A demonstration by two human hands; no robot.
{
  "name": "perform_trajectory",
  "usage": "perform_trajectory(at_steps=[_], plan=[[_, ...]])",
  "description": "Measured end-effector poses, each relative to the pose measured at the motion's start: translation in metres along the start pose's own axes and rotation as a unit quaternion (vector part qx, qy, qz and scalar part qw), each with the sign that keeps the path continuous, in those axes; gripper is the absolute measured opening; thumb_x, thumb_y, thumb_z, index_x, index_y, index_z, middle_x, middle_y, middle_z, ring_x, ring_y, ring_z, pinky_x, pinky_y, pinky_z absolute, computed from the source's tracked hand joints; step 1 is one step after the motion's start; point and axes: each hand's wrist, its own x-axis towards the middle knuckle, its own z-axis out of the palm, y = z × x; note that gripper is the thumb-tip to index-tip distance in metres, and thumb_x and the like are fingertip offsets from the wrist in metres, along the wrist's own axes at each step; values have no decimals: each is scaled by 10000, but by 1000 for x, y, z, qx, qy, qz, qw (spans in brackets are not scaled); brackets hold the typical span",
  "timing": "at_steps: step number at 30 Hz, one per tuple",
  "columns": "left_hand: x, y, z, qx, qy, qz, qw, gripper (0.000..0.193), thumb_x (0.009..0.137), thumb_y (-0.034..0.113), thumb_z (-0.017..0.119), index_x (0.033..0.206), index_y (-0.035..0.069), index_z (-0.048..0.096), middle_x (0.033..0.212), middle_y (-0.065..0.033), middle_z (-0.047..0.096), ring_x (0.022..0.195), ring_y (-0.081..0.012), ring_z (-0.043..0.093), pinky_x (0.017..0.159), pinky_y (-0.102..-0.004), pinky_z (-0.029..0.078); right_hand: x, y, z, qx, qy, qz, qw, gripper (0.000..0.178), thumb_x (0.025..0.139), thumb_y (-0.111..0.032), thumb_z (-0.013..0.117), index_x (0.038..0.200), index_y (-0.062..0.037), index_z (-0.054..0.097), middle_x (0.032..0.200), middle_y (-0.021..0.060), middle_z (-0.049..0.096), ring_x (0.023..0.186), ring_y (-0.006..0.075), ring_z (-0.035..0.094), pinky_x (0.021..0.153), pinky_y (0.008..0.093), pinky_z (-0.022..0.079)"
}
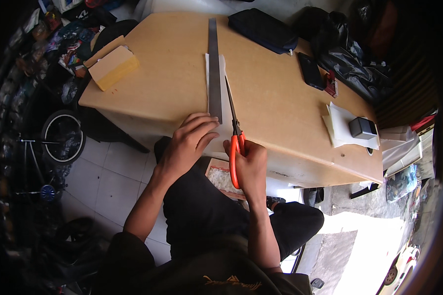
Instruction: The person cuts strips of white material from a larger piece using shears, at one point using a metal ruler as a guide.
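Left hand: the left hand (189, 140) presses flat, fingers spread, on the near end of the steel ruler (214, 69), pinning it over the white paper strip (223, 93).
Right hand: the right hand (250, 167) is closed through the orange handles of the scissors (234, 123), blades lying along the ruler's right edge.
Doing it well: I'd say keep the ruler weighted so nothing shifts, and hug that edge with the blade.
Paper position: on the wooden table (167, 69), just ahead of both hands, running away under the ruler.

Daylight blows out the floor at lower right, left side's murky, and fisheye bends and darkens the edges.
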Motion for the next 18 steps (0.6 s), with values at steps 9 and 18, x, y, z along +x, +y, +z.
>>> perform_trajectory(at_steps=[9, 18], plan=[[1, -4, 14, 9, 49, -3, 999, 174, 767, -90, 630, 933, -42, 651, 934, -116, 643, 890, -273, 618, 743, -350, 522, -5, 7, 2, 57, -9, 48, 997, 322, 807, -170, 644, 637, 73, 517, 488, 96, 455, 482, 87, 434, 450, 313, 376], [7, 7, 24, 50, 69, -21, 996, 155, 766, -80, 636, 913, -34, 656, 891, -113, 636, 823, -272, 607, 700, -359, 501, -4, 20, 4, 54, -7, 54, 997, 334, 807, -178, 647, 637, 72, 507, 499, 76, 399, 535, 80, 362, 460, 312, 339]])
